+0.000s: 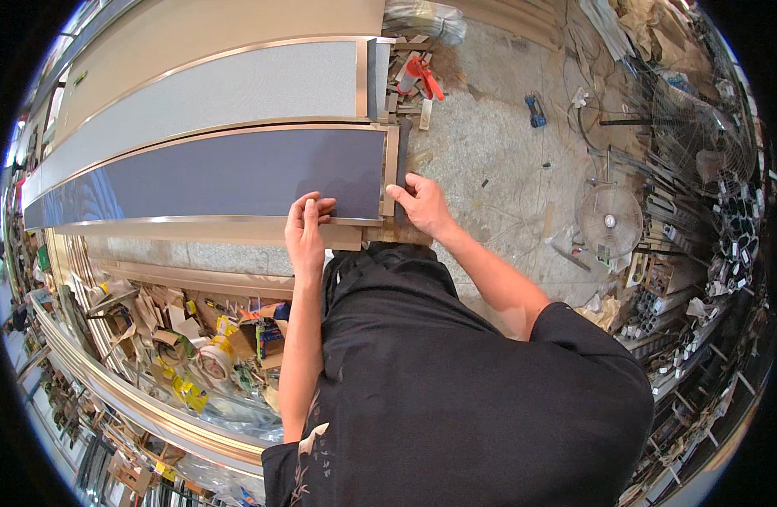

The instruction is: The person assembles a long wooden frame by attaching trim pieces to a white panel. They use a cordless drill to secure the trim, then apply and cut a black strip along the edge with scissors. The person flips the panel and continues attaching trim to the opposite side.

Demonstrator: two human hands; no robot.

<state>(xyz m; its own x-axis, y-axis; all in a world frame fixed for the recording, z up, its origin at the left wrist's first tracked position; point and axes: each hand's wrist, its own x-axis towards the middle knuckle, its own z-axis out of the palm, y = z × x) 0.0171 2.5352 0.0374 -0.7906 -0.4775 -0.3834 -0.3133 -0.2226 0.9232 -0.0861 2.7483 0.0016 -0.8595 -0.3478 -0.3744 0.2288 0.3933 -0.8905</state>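
Observation:
A long dark grey-blue panel (228,173) with copper-coloured edging lies across the work surface in front of me. My right hand (422,205) is closed on the copper-coloured end rail (391,156) at its right end, thumb toward the panel. A narrow gap shows between this rail and the dark sheet. Along the rail's outer side runs a dark strip (403,152). Over the panel's near edge is my left hand (308,230), its fingers loosely bent and apart, with nothing seen in them. Whether its fingertips touch the panel, I cannot tell.
Beyond it lies a light grey framed panel (236,89). A red-handled tool (420,78) rests among scraps past the right end. A blue tool (535,111) lies on the concrete floor, with fans (610,221) and stacked profiles (676,296) at right. Cluttered boxes (177,329) stand at lower left.

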